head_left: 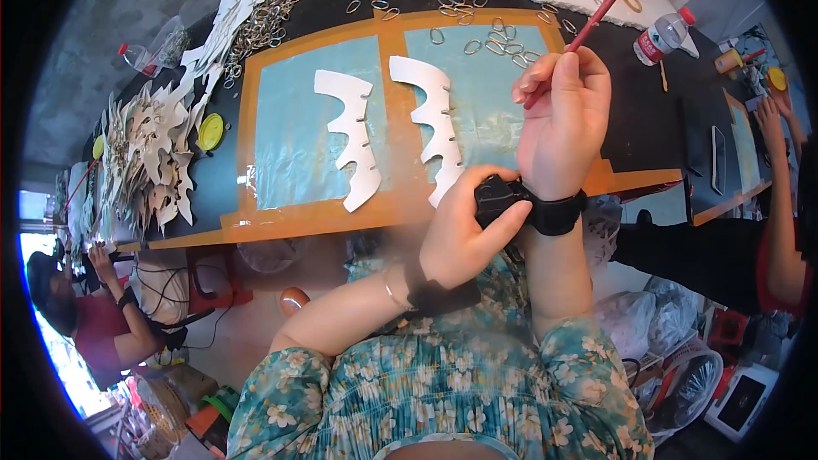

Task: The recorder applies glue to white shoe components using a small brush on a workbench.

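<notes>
My right hand (pixel 567 111) is raised over the table's right part, its fingers closed round a slim red-handled brush (pixel 596 17) that tilts up and to the right. My left hand (pixel 469 230) grips a small black device (pixel 497 198) strapped at my right wrist, beside its black band (pixel 558 215). Two white cut pieces with scalloped, notched edges lie beyond my hands: one piece (pixel 348 136) to the left, the other piece (pixel 433 123) nearer my left hand. Beneath them is a light blue film sheet (pixel 290 153) edged with orange-brown tape.
Metal rings (pixel 456 0) are scattered at the back. A pile of pale cut pieces (pixel 149 153) and a yellow lid (pixel 210 131) lie left. A red-capped bottle (pixel 665 37) stands right. One person (pixel 106 315) works at far left, another person's arm (pixel 777 170) is at right.
</notes>
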